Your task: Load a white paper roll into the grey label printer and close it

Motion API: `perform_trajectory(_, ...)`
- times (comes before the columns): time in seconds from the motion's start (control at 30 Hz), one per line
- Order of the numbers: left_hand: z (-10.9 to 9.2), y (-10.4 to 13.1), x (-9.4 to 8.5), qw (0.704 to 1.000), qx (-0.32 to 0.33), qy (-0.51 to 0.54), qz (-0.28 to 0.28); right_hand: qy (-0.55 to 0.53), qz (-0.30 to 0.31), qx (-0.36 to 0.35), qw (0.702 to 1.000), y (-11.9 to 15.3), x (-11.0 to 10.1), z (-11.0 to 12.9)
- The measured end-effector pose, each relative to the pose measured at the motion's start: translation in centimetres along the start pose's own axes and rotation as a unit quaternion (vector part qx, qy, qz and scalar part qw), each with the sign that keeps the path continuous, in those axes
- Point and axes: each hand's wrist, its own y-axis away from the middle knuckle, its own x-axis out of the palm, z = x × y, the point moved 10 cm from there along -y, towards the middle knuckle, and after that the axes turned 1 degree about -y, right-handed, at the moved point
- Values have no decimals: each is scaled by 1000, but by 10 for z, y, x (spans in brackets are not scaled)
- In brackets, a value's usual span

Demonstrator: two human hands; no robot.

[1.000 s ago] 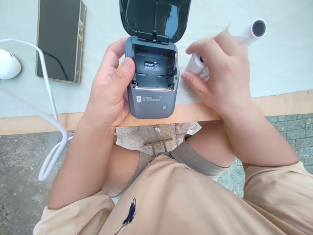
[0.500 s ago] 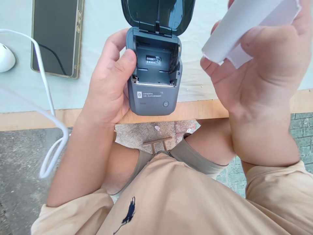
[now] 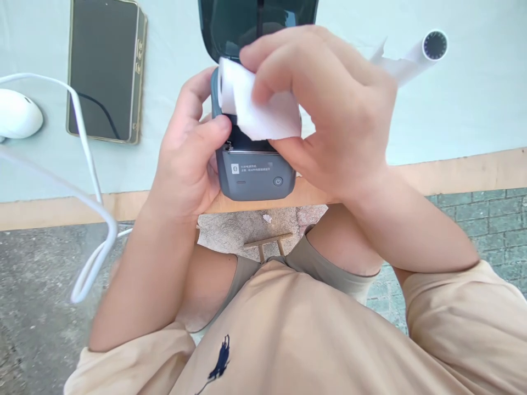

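A small dark grey printer [image 3: 257, 178] is gripped at its left side by my left hand [image 3: 191, 140], thumb on the rim of the compartment. Its glossy dark lid [image 3: 230, 27] is swung up. My right hand [image 3: 333, 104] holds a white paper roll [image 3: 263, 104] at the mouth of the compartment, with the loose end draped toward me. The roll and my fingers cover most of the compartment, so how deep the roll sits is hidden.
A phone in a clear case [image 3: 105, 71] lies at the left, near a white rounded device [image 3: 18, 114] and a white cable [image 3: 84, 131]. Another paper roll [image 3: 414, 57] with a dark core lies at the right, beyond my right hand. The wooden table edge [image 3: 457, 173] runs in front of me.
My right hand has moved left and turned over, bringing the white paper to the open printer. The other roll at the right now shows. My left hand still holds the printer.
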Motion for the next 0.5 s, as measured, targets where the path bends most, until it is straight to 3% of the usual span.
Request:
perform_trajectory(0.13, -3, 3, 4, 1000, -2, -16, 12, 95, -56, -76, 991, 5, -8, 12)
perform_trajectory(0.37, -2, 6, 3, 1000, -15, -8, -13, 79, -125, -138, 979, 15, -19, 24)
perform_trajectory(0.5, -2, 4, 5, 999, 2, -30, 16, 159, -98, -139, 973, 11, -11, 19)
